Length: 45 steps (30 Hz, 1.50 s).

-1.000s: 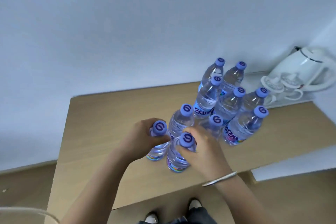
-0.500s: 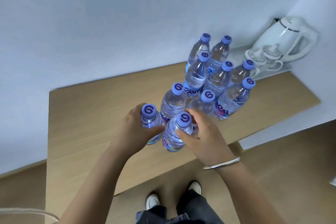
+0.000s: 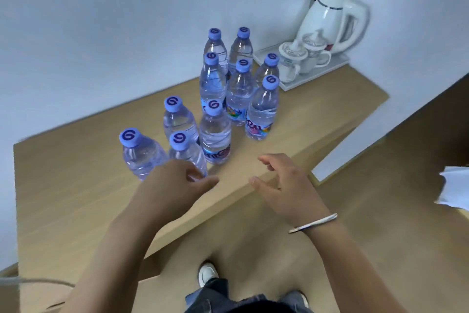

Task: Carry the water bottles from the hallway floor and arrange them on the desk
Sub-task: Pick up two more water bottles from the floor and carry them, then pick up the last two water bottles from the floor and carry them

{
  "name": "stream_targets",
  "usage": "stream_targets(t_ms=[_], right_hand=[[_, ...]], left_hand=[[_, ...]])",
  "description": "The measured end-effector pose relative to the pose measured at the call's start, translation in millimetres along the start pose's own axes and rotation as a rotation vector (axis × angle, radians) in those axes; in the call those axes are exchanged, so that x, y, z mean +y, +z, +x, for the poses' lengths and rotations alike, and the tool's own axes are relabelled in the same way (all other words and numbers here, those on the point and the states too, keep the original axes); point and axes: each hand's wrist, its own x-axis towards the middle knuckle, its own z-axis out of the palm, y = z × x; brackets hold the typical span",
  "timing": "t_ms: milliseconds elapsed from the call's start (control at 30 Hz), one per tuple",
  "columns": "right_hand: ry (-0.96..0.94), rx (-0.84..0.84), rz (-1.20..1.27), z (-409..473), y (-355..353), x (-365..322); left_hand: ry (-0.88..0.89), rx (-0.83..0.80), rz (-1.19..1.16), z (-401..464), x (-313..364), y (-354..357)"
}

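Clear plastic water bottles with purple caps (image 3: 215,132) upright in tight cluster on light wooden desk (image 3: 63,185) beside white electric kettle (image 3: 330,20), presumably to save space; left hand (image 3: 175,185) and right hand (image 3: 286,185) relaxed, holding nothing, near front bottles.

Illumination is soft, even and cool, giving the wall (image 3: 127,20) a bluish cast. Shadows are faint. Wide-angle distortion slants the desk (image 3: 63,198) edges. Slight motion blur softens the whole frame; no glare.
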Motion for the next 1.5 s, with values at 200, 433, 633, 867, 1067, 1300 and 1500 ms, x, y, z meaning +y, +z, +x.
stream_targets(t_ms=[200, 433, 633, 867, 1067, 1300, 1500], right_hand=[[0.139, 0.106, -0.052, -60.3, -83.2, 65.0], [0.345, 0.259, -0.073, -145.4, -184.1, 160.8], [0.536, 0.352, -0.082, -208.2, -249.6, 227.0], [0.678, 0.412, -0.034, -228.0, -296.7, 284.3], [0.742, 0.367, -0.092, -197.7, -350.9, 336.5], [0.844, 0.356, -0.174, -133.9, -438.1, 408.6], [0.877, 0.357, -0.233, -85.3, -500.7, 460.0]], left_hand=[[0.226, -0.156, 0.011, -20.0, 94.7, 68.6], [0.431, -0.17, 0.12, -41.4, 216.2, 170.2], [0.579, -0.255, 0.284, -50.0, 305.2, 241.2], [0.702, -0.364, 0.403, -38.6, 385.3, 294.1], [0.761, -0.386, 0.438, 4.1, 460.2, 330.8], [0.838, -0.421, 0.491, 80.0, 581.7, 373.7], [0.883, -0.459, 0.588, 128.0, 663.0, 396.3]])
